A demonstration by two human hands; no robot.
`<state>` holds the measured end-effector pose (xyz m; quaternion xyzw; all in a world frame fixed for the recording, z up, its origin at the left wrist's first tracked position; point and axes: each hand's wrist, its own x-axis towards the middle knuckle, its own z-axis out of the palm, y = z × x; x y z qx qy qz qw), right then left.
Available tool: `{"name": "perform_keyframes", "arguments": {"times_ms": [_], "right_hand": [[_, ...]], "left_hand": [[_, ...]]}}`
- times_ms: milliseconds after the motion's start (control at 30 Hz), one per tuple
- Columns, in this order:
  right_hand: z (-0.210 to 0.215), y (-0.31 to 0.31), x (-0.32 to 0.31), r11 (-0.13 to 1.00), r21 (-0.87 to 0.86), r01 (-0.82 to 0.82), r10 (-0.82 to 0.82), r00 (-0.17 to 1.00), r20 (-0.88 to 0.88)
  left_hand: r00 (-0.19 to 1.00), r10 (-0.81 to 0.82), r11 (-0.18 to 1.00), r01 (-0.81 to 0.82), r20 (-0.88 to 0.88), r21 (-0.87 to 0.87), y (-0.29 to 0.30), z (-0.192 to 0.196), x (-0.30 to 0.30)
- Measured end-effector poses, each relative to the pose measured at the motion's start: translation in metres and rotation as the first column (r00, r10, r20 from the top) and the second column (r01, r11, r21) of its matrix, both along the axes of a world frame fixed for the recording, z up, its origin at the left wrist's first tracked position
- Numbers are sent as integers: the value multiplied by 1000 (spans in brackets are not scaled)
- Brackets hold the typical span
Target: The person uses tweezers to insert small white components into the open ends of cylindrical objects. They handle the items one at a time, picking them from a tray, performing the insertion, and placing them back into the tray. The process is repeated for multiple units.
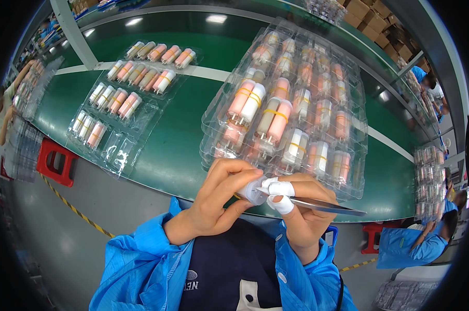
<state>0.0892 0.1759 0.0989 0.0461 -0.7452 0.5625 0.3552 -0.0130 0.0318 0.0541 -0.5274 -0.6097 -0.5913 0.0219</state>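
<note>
At the near edge of the green tabletop (185,132), someone in a blue jacket (141,264) stands working with both hands raised in front of the chest. The left hand (214,199) curls its fingers and thumb around a white cylinder (253,191), pinching it so that its round end faces the right hand (304,215). A sliver of yellow shows beside those fingers. On the right, thumb and fingers are pressed together on slim metal tweezers (328,206), with white wraps (281,204) over some of the fingertips. The points reach the cylinder's end; whether they grip anything there I cannot tell from where I am.

Just beyond the hands rises a stack of clear trays (352,193), its cells filled with pink, white and tan cylinders bound in pairs by yellow bands. One pink-and-white pair (240,98) leans up high on the top, metal pins toward the worker. Well off to the left lies another clear tray (118,154), holding four rows of similar pairs.

Down on the floor to the left sits a red stool (58,161) near a strip of yellow-and-black tape (76,207). Over at the far right, a co-worker (413,243), also in blue, bends beside more filled trays (430,181).
</note>
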Motion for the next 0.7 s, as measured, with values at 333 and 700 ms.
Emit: {"name": "perform_keyframes", "arguments": {"times_ms": [333, 700], "right_hand": [[4, -1, -1, 1000, 7, 11, -11, 1000, 23], [2, -2, 0, 991, 121, 56, -45, 995, -85]], "left_hand": [[999, 35, 999, -35, -34, -20, -1, 4, 0], [999, 20, 999, -19, -28, 39, -1, 3, -1]]}}
